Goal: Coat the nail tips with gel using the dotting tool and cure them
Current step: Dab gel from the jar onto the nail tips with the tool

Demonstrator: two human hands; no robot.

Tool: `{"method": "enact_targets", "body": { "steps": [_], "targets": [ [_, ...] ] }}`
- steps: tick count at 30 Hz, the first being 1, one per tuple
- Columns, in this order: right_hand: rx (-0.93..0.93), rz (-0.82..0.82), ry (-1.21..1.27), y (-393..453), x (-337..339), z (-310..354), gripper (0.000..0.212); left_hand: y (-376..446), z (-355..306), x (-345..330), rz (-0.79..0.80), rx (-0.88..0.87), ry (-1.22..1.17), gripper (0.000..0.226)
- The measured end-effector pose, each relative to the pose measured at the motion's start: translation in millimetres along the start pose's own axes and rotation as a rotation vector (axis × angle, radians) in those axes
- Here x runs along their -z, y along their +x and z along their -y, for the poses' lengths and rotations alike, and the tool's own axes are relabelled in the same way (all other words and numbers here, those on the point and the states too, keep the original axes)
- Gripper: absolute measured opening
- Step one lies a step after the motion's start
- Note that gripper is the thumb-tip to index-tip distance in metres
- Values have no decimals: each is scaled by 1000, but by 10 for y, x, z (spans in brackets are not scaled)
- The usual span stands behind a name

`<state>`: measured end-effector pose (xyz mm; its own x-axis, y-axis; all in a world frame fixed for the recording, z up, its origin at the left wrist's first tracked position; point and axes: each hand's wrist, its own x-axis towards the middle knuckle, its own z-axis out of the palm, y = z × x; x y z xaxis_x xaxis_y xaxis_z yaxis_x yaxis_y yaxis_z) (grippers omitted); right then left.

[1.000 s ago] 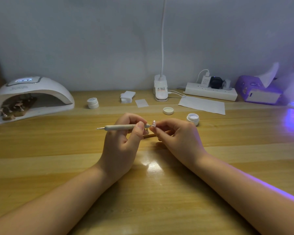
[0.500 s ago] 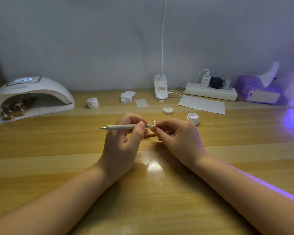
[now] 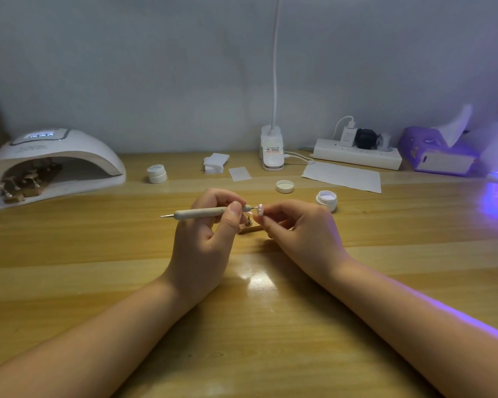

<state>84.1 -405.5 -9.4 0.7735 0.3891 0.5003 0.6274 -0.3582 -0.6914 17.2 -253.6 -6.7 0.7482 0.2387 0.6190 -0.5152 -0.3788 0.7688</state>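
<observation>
Left hand pinches the dotting tool level, its tip meeting the nail tip that the right hand pinches steady mid-counter. Open gel pot sits just right for reloading; curing lamp waits far left.

Bare forearms, left grip, right grip, no sleeves
</observation>
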Motion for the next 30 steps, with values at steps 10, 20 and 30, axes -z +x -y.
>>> {"method": "enact_targets", "body": {
  "steps": [10, 20, 30],
  "targets": [
    [18, -6, -10, -4, 0, -1, 15, -2, -2, -13, 20, 11, 31, 11],
    [-14, -14, 12, 6, -10, 1, 15, -7, -26, -10, -35, 13, -36, 11],
    [-4, -14, 13, 0, 0, 2, 14, -12, -2, -7, 40, 1, 6, 11]
  ]
}}
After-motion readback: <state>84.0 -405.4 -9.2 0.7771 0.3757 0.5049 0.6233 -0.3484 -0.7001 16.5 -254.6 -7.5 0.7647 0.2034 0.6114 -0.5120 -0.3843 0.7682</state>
